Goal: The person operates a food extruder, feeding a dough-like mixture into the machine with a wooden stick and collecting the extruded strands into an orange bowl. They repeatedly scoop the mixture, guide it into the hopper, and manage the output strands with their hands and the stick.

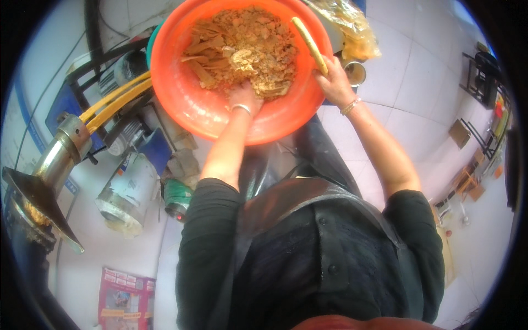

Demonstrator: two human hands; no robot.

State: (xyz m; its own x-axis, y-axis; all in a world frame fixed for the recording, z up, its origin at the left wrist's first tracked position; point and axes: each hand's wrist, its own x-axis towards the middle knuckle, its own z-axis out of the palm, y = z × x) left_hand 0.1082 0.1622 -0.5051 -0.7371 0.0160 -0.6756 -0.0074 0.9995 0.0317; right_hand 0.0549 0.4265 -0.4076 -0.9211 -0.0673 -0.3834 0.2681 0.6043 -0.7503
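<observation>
A large orange basin (187,118) is in front of me at the top of the view. Brown-yellow crumbs (264,38) fill much of it, with flat broken strips (206,41) piled at the left. My left hand (246,98) reaches in over the near rim and touches the mixture, next to a paler clump (242,60); its fingertips are hidden. At the basin's right rim my right hand (334,82) is closed around a pale yellow stick-shaped piece (309,45), which slants up and left over the rim. I cannot tell what it is made of.
To the left, a metal machine (63,143) with a funnel-shaped tray has yellow strips (118,102) running from its outlet toward the basin. A white bucket (129,184) and a green container (177,197) stand below. A clear plastic bag (352,25) and a can (355,73) lie right of the basin.
</observation>
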